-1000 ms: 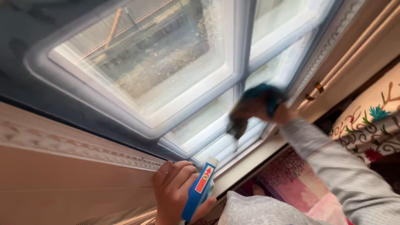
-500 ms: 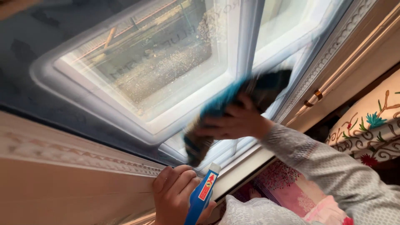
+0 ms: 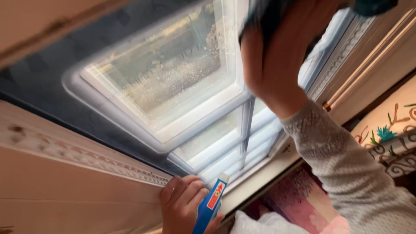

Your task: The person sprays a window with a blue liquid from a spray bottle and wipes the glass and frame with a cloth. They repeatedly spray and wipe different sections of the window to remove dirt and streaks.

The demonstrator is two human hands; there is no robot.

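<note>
My right hand (image 3: 277,65) is raised high against the window (image 3: 173,82), fingers (image 3: 253,56) curled and closed on a dark teal cleaning cloth (image 3: 372,6) that bunches above the knuckles and runs off the top edge of the view. The hand is blurred, but the cloth looks pressed to the white frame bar (image 3: 236,47) at the window's upper right. My grey knitted sleeve (image 3: 346,173) trails down from there towards the lower right.

My left hand (image 3: 182,208) sits below the window's lower corner, fingers wrapped shut around a blue spray bottle (image 3: 210,203) with a white cap, held upright and touching nothing but my palm. It rests just beside the carved wooden trim (image 3: 86,151) that runs under the window.

The pane is speckled and hazy in its middle. To the window's right are a wooden rail and a patterned fabric (image 3: 390,130); below it, a pink patterned cloth (image 3: 299,203).

I judge this to be the wiping step, working the top of the frame. The next move, as I read it, calls for drawing the cloth down across the speckled glass with steady pressure, keeping the bottle clear.
</note>
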